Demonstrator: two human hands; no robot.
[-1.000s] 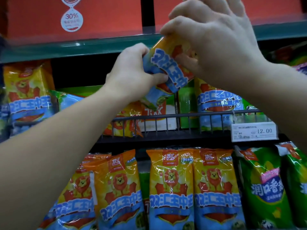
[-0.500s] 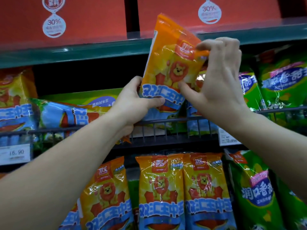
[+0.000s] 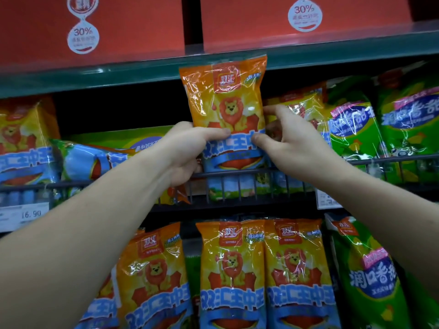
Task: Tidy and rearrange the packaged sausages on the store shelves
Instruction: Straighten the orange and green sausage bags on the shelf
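An orange and blue sausage pack with a lion (image 3: 225,103) stands upright on the middle shelf, its bottom behind the black wire rail (image 3: 237,173). My left hand (image 3: 187,148) grips its left side, thumb across the front. My right hand (image 3: 287,143) pinches its right edge with thumb and fingers. Another lion pack (image 3: 304,108) stands right behind it to the right. A blue and orange pack (image 3: 95,160) lies on its side to the left.
Green sausage packs (image 3: 356,129) fill the middle shelf's right end. More lion packs (image 3: 232,271) line the lower shelf, with green packs (image 3: 370,276) beside them. Red boxes (image 3: 95,27) sit on the top shelf. Price tags (image 3: 23,216) hang on the shelf edge.
The tilted pack has been turned upright and set lower behind the rail. My right hand slid from its top corner down to its right edge. The view shifted slightly.
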